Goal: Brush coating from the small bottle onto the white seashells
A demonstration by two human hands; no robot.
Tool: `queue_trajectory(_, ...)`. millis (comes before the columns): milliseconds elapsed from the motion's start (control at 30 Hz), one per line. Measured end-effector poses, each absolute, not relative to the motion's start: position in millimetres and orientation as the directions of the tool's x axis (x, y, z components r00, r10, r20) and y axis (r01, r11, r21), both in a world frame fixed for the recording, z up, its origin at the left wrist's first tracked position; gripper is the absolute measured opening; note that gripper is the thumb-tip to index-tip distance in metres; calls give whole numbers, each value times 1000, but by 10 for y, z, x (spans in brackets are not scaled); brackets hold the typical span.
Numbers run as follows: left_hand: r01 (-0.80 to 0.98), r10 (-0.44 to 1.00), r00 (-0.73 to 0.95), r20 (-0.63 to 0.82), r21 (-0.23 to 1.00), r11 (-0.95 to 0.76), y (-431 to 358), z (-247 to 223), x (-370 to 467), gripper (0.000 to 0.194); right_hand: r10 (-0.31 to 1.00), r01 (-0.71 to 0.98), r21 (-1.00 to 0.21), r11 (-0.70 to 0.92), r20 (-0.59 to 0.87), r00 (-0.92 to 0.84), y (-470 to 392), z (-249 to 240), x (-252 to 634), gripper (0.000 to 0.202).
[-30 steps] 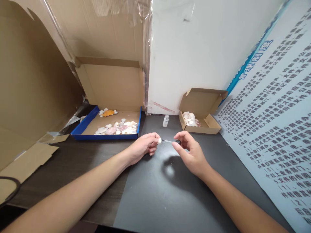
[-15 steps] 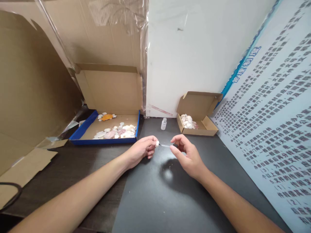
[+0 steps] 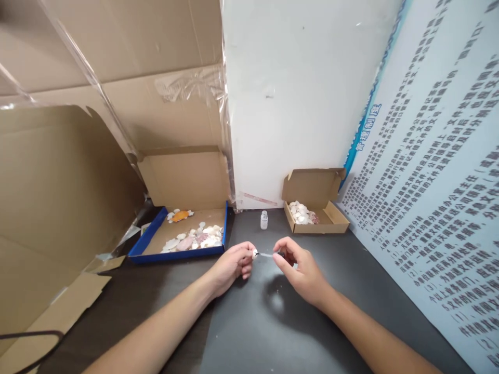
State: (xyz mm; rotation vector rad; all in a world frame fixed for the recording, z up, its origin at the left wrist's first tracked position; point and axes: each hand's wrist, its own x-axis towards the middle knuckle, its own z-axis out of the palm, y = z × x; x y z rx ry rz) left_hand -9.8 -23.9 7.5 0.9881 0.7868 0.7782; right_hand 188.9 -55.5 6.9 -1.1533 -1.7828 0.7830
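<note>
Between thumb and fingers of my left hand [image 3: 233, 264] is a small white shell [image 3: 254, 254], its face turned to the right. My right hand [image 3: 299, 266] pinches the black cap of a brush applicator [image 3: 266, 255]. The applicator's pale stem points left, and its dark tip is at the shell's face, seemingly touching it. Behind the hands a small clear glass bottle [image 3: 264, 221] with a white label stands upright on the dark table. No cap shows on it.
At the left, a blue-edged cardboard box [image 3: 175, 257] stands open with loose shells and an orange shell [image 3: 180, 215] ringed by white ones. A smaller open carton [image 3: 331, 227] at the back right holds more shells. Cardboard panels, a white wall and a printed poster [image 3: 421, 208] enclose the table.
The view has tilted upward, so everything sits lower in the picture. Both hands keep nearly the same pose, with the brush tip still at the shell.
</note>
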Motion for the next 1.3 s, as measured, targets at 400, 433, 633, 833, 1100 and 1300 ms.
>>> queue_trajectory(400, -248, 819, 536, -204, 889, 384, -202, 23, -48, 19, 930, 407, -839, 361, 295, -217, -549, 59, 1896, 16)
queue_trajectory(433, -244, 816, 539, -209, 888, 389, -203, 26, -54, 19, 932, 412, -838, 357, 293, -212, -549, 67, 1898, 16)
queue_trajectory(633, -237, 802, 551, -229, 879, 414, -212, 50, -89, 16, 935, 408, -843, 351, 288, -210, -555, 100, 1908, 13)
queue_trajectory(833, -248, 793, 567, -222, 872, 421, -203, 43, -116, 13, 928, 296, -885, 359, 303, -217, -568, 102, 1896, 13)
queue_trajectory(1100, -252, 787, 578, -216, 870, 424, -193, 11, -134, 10, 931, 313, -879, 360, 315, -185, -570, 85, 1894, 13)
queue_trajectory(1300, -244, 778, 584, -231, 864, 440, -193, 19, -152, 8, 942, 337, -883, 328, 279, -187, -565, 88, 1901, 13)
